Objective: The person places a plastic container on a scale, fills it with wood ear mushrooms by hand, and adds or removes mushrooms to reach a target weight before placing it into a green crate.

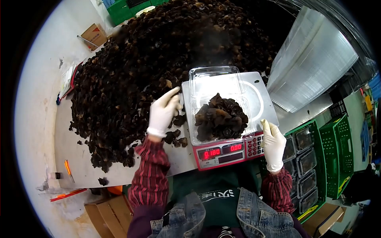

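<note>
With the left hand (163,113) fingers loosely apart beside the heaped tray (220,117), right hand (273,144) open at the scale (228,152), mushrooms could spill.

Head-worn view, steeply down, close over scale (228,152)

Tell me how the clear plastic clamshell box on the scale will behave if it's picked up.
The clamshell box looks thin-walled, so it would probably flex if squeezed. Its hinged lid stands open and would likely flap or swing. The dark mushrooms are heaped above the rim, so tilting it could spill some onto the scale.
</note>
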`<state>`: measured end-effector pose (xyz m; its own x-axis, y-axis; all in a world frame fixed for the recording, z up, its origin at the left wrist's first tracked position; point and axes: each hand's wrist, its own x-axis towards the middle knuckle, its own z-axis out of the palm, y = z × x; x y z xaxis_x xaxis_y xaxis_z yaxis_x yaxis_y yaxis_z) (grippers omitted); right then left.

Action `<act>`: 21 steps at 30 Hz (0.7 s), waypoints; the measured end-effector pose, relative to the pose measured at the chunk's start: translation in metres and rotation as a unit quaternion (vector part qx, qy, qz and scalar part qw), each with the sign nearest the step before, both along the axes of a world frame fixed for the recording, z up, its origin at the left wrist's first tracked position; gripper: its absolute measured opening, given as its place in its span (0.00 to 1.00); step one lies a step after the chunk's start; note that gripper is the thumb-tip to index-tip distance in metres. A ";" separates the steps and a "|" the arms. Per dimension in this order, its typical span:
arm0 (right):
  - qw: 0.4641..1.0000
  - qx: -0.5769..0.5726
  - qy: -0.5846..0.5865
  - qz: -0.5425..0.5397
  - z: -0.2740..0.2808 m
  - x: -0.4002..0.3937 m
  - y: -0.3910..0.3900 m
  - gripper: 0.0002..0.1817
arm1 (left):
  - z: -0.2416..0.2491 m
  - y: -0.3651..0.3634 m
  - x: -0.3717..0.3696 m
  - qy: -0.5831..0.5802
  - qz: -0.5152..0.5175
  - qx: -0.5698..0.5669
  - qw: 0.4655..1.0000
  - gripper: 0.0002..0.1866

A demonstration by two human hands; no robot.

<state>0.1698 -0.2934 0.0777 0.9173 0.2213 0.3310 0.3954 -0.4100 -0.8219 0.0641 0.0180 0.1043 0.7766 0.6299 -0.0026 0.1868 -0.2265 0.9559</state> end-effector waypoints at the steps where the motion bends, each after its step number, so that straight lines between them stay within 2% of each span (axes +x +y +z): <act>1: 1.000 -0.001 -0.002 0.000 -0.001 0.000 -0.001 0.12 | 0.001 -0.003 0.018 0.002 -0.023 -0.025 0.999 0.22; 3: 1.000 0.021 -0.019 0.012 0.003 -0.001 -0.003 0.14 | -0.002 -0.001 0.045 0.015 -0.082 -0.002 0.996 0.29; 4: 0.999 0.020 -0.022 0.012 0.010 -0.004 -0.002 0.14 | -0.004 -0.001 0.054 -0.044 -0.077 -0.057 0.994 0.33; 5: 0.996 0.035 0.080 0.000 0.021 -0.009 -0.002 0.19 | -0.005 -0.002 0.060 -0.103 -0.072 -0.110 0.986 0.36; 6: 0.982 0.049 0.180 -0.011 0.030 -0.011 -0.001 0.24 | -0.009 0.002 0.060 -0.150 -0.081 -0.086 0.982 0.38; 7: 0.983 0.050 0.177 -0.012 0.032 -0.012 -0.004 0.24 | 0.004 -0.014 0.055 -0.208 -0.027 -0.100 0.973 0.30; 9: 0.968 0.129 0.187 0.106 0.032 -0.013 -0.009 0.28 | -0.014 -0.013 0.028 -0.223 -0.075 -0.085 0.968 0.21; 10: 0.961 0.116 0.218 0.124 0.027 -0.010 -0.009 0.36 | -0.014 -0.012 0.008 -0.233 -0.122 0.137 0.955 0.19; 11: 0.949 0.110 0.258 0.141 0.027 -0.011 -0.007 0.36 | -0.012 -0.016 -0.011 -0.230 -0.163 0.352 0.893 0.17; 13: 0.924 0.109 0.317 0.182 0.022 -0.014 0.001 0.36 | -0.014 -0.044 -0.040 -0.151 -0.114 0.298 0.936 0.16; 14: 0.910 0.068 0.348 0.213 0.028 -0.015 0.006 0.32 | -0.012 -0.062 -0.053 -0.093 -0.087 0.014 0.992 0.19; 15: 0.910 0.024 0.364 0.195 0.038 -0.020 0.016 0.27 | -0.017 -0.072 -0.052 -0.151 -0.074 -0.055 0.984 0.25; 17: 0.876 0.205 0.390 0.195 0.024 -0.026 0.023 0.24 | -0.014 -0.080 -0.060 -0.131 -0.057 -0.222 0.964 0.28; 19: 0.870 0.222 0.395 0.191 0.032 -0.029 0.027 0.23 | -0.015 -0.082 -0.059 -0.166 -0.037 -0.319 0.932 0.29; 21: 0.872 0.236 0.377 0.205 0.035 -0.030 0.025 0.22 | -0.019 -0.079 -0.057 -0.176 -0.013 -0.334 0.926 0.30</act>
<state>0.1398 -0.2679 0.1124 0.7892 0.5841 -0.1898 -0.2968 0.0921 -0.9505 0.0068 -0.0614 0.0856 0.8180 0.5604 -0.1296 -0.1597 0.4378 0.8848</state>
